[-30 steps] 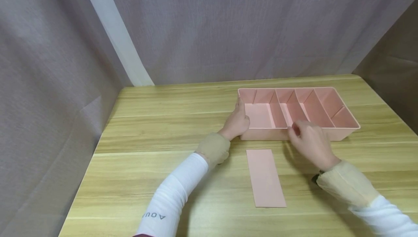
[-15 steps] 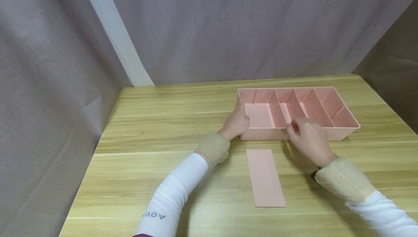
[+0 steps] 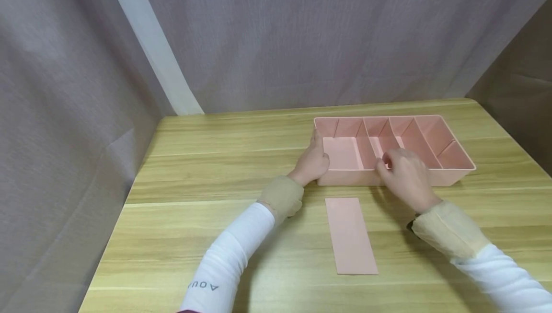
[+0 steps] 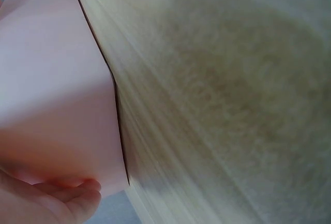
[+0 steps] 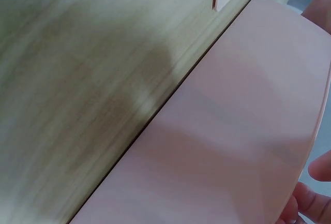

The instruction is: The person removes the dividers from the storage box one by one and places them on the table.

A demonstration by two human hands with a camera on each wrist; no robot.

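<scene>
A long pink organizer box (image 3: 351,177) with upright dividers stands toward the back right of the table. My left hand (image 3: 311,160) holds its left end wall, and the left wrist view shows fingers (image 4: 77,198) bent against the outside of that wall. Over the front rim, my right hand (image 3: 407,176) has curled fingers and thumb at the front end of a middle divider (image 3: 390,143). The hand hides that end; the fingertips (image 5: 310,203) lie right at the rim in the right wrist view. A loose flat pink divider panel (image 3: 351,236) lies in front of the box.
The wooden table (image 3: 215,159) reaches back to a grey curtain (image 3: 280,40) with a white strip on its left part. More dividers (image 3: 365,147) stand across the box, and a short one (image 3: 446,148) sits in its right end.
My right hand has shifted slightly forward and left at the front rim, its fingers further over the box. The left hand, the box and the loose panel stay in place.
</scene>
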